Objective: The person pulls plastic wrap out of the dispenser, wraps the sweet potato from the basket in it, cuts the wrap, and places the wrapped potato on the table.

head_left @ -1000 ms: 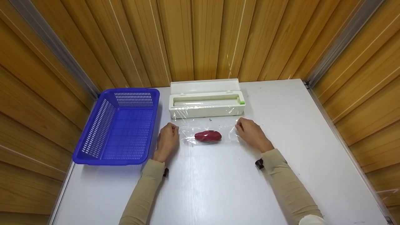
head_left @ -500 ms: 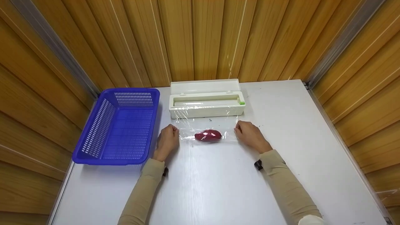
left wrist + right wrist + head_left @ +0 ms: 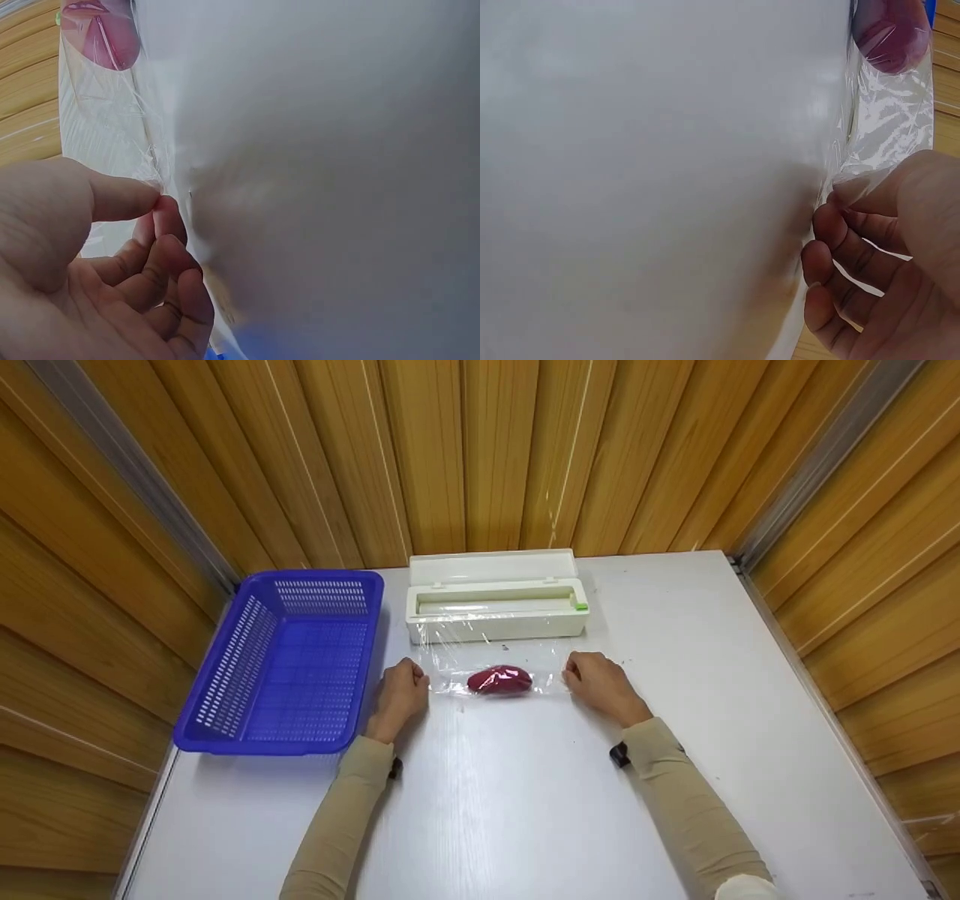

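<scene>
Since the frame 1 second ago, both hands have been drawn slightly nearer the person, and the clear film (image 3: 495, 664) has been pulled flatter and tauter over the red item (image 3: 499, 679); the item itself has hardly shifted.

The left hand (image 3: 400, 696) is set just left of the red item, and in the left wrist view its thumb and forefinger (image 3: 161, 214) are seen pinched together on the left edge of the film, with the other fingers curled beneath. The right hand (image 3: 600, 684) is set just right of the item, and in the right wrist view its thumb and fingers (image 3: 847, 196) are clamped on the right edge of the film.

The red item is lying under the film near the middle of the desk (image 3: 525, 810), between the 2 hands and just in front of the white dispenser box (image 3: 496, 611). The box is placed at the back edge of the desk with its lid open, and the film is run from it down to the hands. A small green tab (image 3: 580, 605) is seen at the right end of the box. No brand, label or writing can be read on it.

A blue perforated basket (image 3: 289, 660) is placed toward the back left corner of the desk, just beside the left hand.
</scene>
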`<state>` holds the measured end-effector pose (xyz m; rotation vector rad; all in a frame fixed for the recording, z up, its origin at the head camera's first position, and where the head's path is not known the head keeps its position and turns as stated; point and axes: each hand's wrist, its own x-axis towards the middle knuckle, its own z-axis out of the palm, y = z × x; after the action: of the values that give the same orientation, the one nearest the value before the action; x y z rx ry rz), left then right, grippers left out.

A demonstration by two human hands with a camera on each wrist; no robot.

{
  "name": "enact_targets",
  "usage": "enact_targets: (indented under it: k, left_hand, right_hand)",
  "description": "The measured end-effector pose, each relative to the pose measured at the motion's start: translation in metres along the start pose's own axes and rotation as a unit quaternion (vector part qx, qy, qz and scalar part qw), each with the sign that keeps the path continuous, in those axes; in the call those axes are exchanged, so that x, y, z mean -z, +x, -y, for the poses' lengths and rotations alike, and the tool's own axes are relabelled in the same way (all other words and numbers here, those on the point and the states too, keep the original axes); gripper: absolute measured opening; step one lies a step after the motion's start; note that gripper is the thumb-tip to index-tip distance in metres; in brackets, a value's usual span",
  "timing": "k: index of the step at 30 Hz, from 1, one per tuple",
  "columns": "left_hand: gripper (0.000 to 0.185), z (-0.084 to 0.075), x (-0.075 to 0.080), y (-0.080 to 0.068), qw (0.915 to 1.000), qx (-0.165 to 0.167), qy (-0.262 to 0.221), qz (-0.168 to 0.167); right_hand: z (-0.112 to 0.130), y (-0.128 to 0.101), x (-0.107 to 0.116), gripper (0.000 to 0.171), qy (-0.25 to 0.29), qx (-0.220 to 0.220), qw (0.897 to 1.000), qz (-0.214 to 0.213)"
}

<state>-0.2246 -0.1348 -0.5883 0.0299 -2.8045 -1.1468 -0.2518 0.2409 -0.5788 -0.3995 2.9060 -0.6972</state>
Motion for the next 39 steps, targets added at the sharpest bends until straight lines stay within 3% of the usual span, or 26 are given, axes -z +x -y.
enact_targets:
  k: [7, 14, 18, 32, 39]
  left_hand:
    - [0.009, 0.002, -0.002, 0.002, 0.9999, 0.001, -0.004, -0.012]
    - [0.009, -0.001, 0.001, 0.007, 0.9978, 0.051, 0.040, 0.013]
    - [0.010, -0.002, 0.002, 0.008, 0.9970, 0.062, 0.044, 0.018]
    - [0.010, -0.002, 0.004, 0.006, 0.9969, 0.065, 0.038, 0.025]
    - [0.008, -0.001, 0.006, 0.002, 0.9985, 0.037, 0.039, 0.009]
  right_hand:
    - [0.000, 0.001, 0.002, 0.016, -0.003, -0.012, 1.000, 0.007]
    - [-0.004, 0.003, 0.004, 0.016, 0.000, -0.016, 1.000, 0.011]
    - [-0.006, 0.004, 0.006, 0.016, 0.005, -0.019, 1.000, 0.016]
    - [-0.020, 0.001, 0.013, 0.014, 0.023, -0.023, 0.999, 0.016]
    - [-0.021, -0.004, 0.017, 0.014, 0.025, -0.024, 0.999, 0.023]
